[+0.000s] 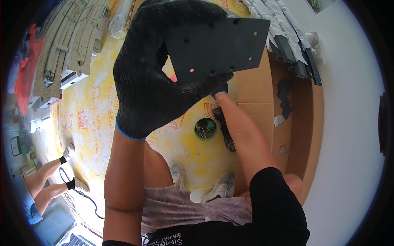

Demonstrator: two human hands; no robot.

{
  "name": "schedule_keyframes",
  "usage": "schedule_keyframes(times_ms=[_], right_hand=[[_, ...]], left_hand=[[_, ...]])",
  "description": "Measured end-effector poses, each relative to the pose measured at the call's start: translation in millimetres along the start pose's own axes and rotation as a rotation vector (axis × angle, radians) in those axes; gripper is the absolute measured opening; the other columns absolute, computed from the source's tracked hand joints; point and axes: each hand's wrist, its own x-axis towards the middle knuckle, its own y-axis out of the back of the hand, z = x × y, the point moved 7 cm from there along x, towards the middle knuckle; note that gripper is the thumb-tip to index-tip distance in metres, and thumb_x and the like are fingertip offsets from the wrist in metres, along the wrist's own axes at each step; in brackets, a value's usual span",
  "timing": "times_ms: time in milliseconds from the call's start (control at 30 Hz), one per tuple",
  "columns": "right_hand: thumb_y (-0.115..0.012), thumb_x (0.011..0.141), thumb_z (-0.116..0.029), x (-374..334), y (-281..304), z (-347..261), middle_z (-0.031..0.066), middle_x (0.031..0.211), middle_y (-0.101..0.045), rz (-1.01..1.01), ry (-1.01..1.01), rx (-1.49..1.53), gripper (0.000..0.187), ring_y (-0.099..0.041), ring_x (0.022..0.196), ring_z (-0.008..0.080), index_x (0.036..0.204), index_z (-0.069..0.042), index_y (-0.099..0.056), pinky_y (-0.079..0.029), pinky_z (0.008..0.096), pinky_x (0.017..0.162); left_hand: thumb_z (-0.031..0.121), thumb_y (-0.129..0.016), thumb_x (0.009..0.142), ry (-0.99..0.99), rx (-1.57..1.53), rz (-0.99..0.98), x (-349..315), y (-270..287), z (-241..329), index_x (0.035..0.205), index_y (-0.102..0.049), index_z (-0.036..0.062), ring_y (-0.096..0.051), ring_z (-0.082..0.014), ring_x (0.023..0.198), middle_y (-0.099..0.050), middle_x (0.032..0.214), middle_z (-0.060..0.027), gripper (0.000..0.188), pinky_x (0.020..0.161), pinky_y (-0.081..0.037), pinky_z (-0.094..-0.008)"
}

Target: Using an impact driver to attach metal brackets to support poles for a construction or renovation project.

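Note:
My left hand point(143, 86), in a black knit glove with a blue cuff edge, is raised close to the camera. It grips a flat dark grey plate point(217, 49) with small holes, fingers over the top edge and thumb along the lower one. Light shows through some of the holes. Behind the plate's lower right corner, a bit of glove and blue cuff shows on my right hand point(222, 89); its fingers are hidden, so whether it holds anything cannot be seen. Below that wrist lie a black tool-like object point(224, 129) and a round green tub point(196, 130) with small metal pieces inside.
An open cardboard box point(254, 88) at the right holds a dark zigzag piece point(284, 98) and a small metal bracket point(284, 150). Partly wrapped dark profiles point(293, 55) jut over its far end. Stacked beige boards point(76, 30) stand far left. Another person's legs point(51, 180) are at lower left.

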Motion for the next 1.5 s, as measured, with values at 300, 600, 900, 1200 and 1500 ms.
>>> schedule_keyframes(times_ms=[300,600,900,1200,1500], right_hand=[[-0.068,0.087,-0.029,21.5,-21.7,48.5,0.0183,0.103,-0.074,0.348,0.153,-0.055,0.026,-0.069,0.100,0.0390,0.100,-0.007,-0.072,-0.056,0.0484,0.086],[-0.077,0.087,-0.015,-62.4,170.1,-58.8,0.0084,0.078,-0.073,0.218,-0.109,1.062,0.019,-0.069,0.067,0.0133,0.092,0.002,-0.069,-0.055,0.0276,0.063],[-0.070,0.094,-0.003,-179.7,364.0,-189.3,0.0092,0.089,-0.073,0.398,0.196,0.881,0.020,-0.067,0.077,0.0125,0.111,0.008,-0.071,-0.052,0.0253,0.064],[-0.075,0.083,0.008,-196.8,353.5,-210.6,0.0105,0.096,-0.077,0.388,0.276,0.880,0.017,-0.074,0.081,0.0129,0.099,0.003,-0.074,-0.058,0.0259,0.073],[-0.078,0.074,0.008,-184.5,355.1,-216.4,0.0094,0.088,-0.073,0.610,0.581,0.597,0.021,-0.072,0.079,0.0222,0.090,-0.005,-0.076,-0.057,0.0328,0.068]], left_hand=[[0.013,-0.099,0.061,-0.051,-0.286,0.076,3.1,-13.0,-3.2,0.122,-0.058,0.0007,-0.062,-0.0264,0.114,-0.068,0.117,-0.0124,0.074,0.100,-0.051,-0.0392],[0.010,-0.098,0.062,-0.010,-0.422,0.114,22.3,-6.8,-4.4,0.119,-0.063,0.0021,-0.065,-0.0263,0.103,-0.064,0.114,-0.0113,0.067,0.089,-0.056,-0.0347],[0.011,-0.098,0.062,0.025,-0.472,0.122,25.2,-21.3,-1.3,0.119,-0.062,0.0034,-0.066,-0.0241,0.104,-0.064,0.113,-0.0109,0.068,0.090,-0.056,-0.0342],[0.013,-0.099,0.063,0.069,-0.445,0.120,24.3,-19.6,-6.2,0.122,-0.061,0.0037,-0.066,-0.0218,0.107,-0.066,0.118,-0.0104,0.071,0.092,-0.056,-0.0335],[0.008,-0.097,0.064,0.082,-0.400,0.061,24.9,-20.9,-4.7,0.124,-0.060,0.0028,-0.066,-0.0212,0.110,-0.066,0.120,-0.0107,0.071,0.095,-0.056,-0.0334]])
